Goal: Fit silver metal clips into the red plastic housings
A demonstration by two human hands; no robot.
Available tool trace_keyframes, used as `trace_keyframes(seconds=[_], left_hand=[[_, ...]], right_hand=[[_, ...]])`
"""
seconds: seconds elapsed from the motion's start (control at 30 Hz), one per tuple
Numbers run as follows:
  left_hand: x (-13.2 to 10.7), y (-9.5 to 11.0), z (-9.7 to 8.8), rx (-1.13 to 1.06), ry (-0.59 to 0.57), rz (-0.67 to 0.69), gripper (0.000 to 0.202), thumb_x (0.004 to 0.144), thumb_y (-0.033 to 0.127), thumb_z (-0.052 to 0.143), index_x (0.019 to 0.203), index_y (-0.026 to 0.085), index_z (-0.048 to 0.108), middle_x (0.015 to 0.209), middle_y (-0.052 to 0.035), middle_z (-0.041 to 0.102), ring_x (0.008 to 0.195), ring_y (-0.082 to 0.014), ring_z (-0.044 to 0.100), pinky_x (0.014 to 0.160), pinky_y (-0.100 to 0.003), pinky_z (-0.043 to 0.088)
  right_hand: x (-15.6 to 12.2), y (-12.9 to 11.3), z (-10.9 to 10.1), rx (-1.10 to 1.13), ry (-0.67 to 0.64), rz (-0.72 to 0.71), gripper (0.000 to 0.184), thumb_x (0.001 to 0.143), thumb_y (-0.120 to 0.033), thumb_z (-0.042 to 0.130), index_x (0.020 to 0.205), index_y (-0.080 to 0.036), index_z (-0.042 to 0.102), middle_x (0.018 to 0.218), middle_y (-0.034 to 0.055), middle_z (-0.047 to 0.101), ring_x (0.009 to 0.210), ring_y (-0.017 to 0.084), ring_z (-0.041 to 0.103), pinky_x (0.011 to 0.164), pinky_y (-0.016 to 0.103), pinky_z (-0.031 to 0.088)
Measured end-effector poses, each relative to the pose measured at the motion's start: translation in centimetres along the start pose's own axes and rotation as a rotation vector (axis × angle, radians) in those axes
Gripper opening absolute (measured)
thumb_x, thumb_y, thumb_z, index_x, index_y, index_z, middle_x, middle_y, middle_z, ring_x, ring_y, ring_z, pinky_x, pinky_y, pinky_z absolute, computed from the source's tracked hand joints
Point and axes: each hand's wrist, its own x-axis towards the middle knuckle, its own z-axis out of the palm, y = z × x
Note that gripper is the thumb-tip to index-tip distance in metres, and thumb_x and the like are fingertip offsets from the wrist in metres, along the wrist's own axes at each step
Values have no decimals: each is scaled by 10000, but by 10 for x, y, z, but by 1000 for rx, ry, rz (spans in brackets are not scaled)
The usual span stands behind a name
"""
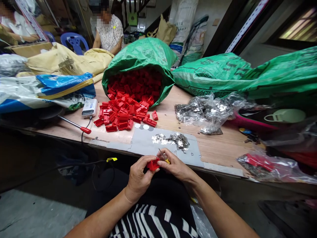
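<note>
Just below the table's front edge, my left hand (pixel 139 175) pinches a small red plastic part (pixel 153 164). My right hand (pixel 174 165) presses against the same part from the right, its fingers closed on a thin metal tool with a yellow handle (pixel 164 156). A small heap of shiny metal pieces (pixel 173 139) lies on a grey sheet (pixel 148 140) right in front of my hands. Further back, many red plastic parts (pixel 123 114) spill from an open green sack (pixel 141 56).
A clear bag of metal pieces (pixel 208 110) sits right of centre. More green sacks (pixel 247 72) fill the right side. A white power bank (pixel 89 108) and a red-handled tool (pixel 76 125) lie left. Two people sit at the far side.
</note>
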Motion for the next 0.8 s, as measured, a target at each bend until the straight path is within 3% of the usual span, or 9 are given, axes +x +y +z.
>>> trace_keyframes(seconds=[0.13, 0.3, 0.4, 0.47, 0.57, 0.7, 0.8], left_hand=[[0, 0, -2, -37, -19, -31, 247, 791, 262, 675, 1034, 226, 645, 1025, -63, 715, 988, -216, 659, 903, -366, 511], [2, -4, -4, -91, -69, 4, 273, 761, 305, 712, 1020, 242, 652, 1010, -45, 730, 1008, -233, 659, 1097, -507, 319], [4, -6, -4, -205, -111, -15, 280, 748, 311, 728, 1010, 240, 660, 1006, -39, 733, 1015, -229, 657, 1122, -497, 278], [5, -7, -4, -289, -106, -105, 280, 746, 306, 729, 1006, 225, 664, 1025, -48, 727, 1026, -226, 649, 1094, -452, 334], [6, -8, -3, -409, -57, -286, 299, 740, 294, 734, 1011, 197, 655, 1053, -66, 708, 1007, -222, 645, 951, -358, 472], [8, -9, -3, -506, -4, -390, 310, 747, 273, 728, 1025, 182, 626, 1047, -58, 692, 952, -191, 647, 892, -305, 492], [9, -9, -3, -519, 4, -412, 312, 751, 271, 723, 1029, 175, 616, 1044, -59, 684, 949, -186, 642, 894, -301, 487]], right_hand=[[-5, 1, 0, 204, -42, 89, 350, 807, -454, 639, 1001, -231, 451, 719, -71, 430, 508, 55, 292, 455, 182, 209], [-9, -1, 0, 366, -91, 140, 428, 728, -438, 722, 994, -226, 462, 674, -88, 407, 476, 41, 251, 433, 181, 163], [-10, -1, 1, 446, -141, 172, 439, 708, -427, 733, 969, -217, 450, 613, -105, 363, 448, 34, 218, 422, 180, 143], [-10, -3, 0, 428, -151, 186, 419, 729, -442, 707, 974, -217, 452, 579, -110, 351, 434, 39, 231, 418, 177, 156], [-5, -8, -10, 171, -94, 131, 383, 779, -465, 641, 1031, -213, 499, 655, -64, 497, 462, 59, 353, 433, 182, 242], [10, -18, -33, -605, 266, -60, 150, 851, -315, 566, 945, -203, 601, 891, 26, 647, 749, 151, 572, 665, 265, 419], [23, -21, -45, -1073, 378, -68, 111, 867, -198, 530, 924, -193, 624, 924, 48, 662, 860, 189, 598, 775, 298, 418]])
